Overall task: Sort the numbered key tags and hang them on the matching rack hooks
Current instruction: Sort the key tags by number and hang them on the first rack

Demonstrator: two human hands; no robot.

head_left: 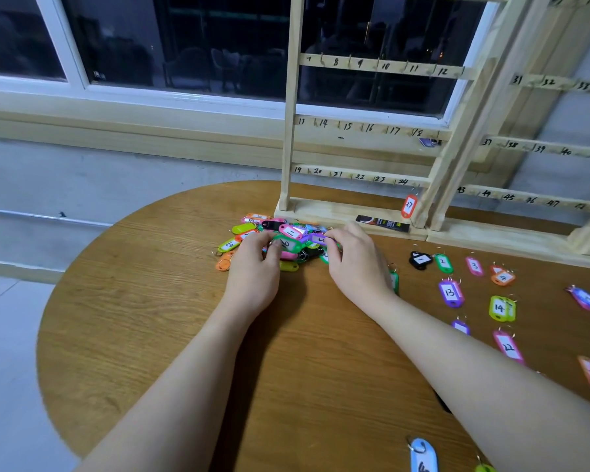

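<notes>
Both hands in tag pile (pixel 280 240): left hand (pixel 252 267) fingers pinch green tag (pixel 286 244); right hand (pixel 355 264) fingers pinch purple tag (pixel 317 239).

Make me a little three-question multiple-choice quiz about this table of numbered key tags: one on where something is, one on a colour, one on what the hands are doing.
1. Where does the red tag marked 37 sit?
A. At the wooden rack base, near the hook labelled 24
B. In the pile
C. Beside the blue tag at the near table edge

2. What colour is the tag marked 13?
A. Orange
B. Purple
C. Black

3. What are the hands doing?
A. Both lie flat on bare wood
B. One reaches to the rack
C. Both work in the pile of tags

Answers: 1 A, it shows just under the 24 label at the rack's foot. 2 B, its frame is purple around the white label. 3 C, the left hand and right hand both have fingers curled on tags in the pile.
</notes>
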